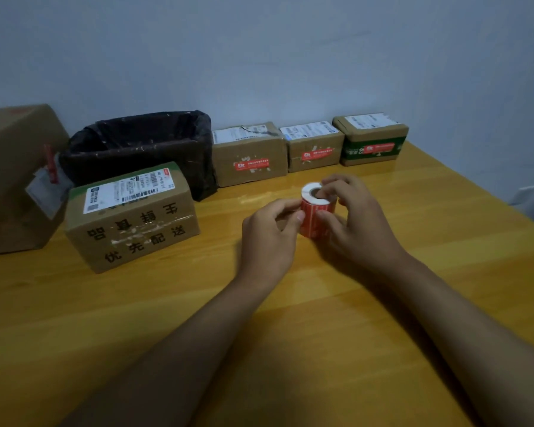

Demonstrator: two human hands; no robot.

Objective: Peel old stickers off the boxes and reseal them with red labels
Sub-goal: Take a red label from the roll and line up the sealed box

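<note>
Head view: both bare forearms reach in from the near edge of the yellow wooden table point(383, 349) and meet over its middle, around a roll of red labels point(316, 212). The roll stands on end with its white core opening facing up, seemingly resting on the tabletop — the contact itself is hidden by the fingers. The left hand point(269, 238) has its fingers curled, and its thumb and forefinger pinch the roll's left side, at the red outer wrap. The right hand point(356, 215) grasps the roll from the right, forefinger hooked over the white top rim and thumb pressed against the red face.

Along the far edge of the table, against the pale wall, three small boxes stand side by side, nearly touching: a plain brown box point(249, 154), a second brown box point(315, 147) just right of it, and a box with a green band point(371, 140) at the right end. Each carries a white shipping label on top and a red label across its front face; the first two also show white scraps of torn sticker around that red label.

Left of this row sits a bin lined with a black bag point(142, 149), its mouth open. In front of the bin, towards the left edge, lies a larger box with black printed characters point(133, 217) — white label on top, pale torn patches on its front. At the far left corner stands a big brown carton point(16, 180), partly cut off by the frame.
</note>
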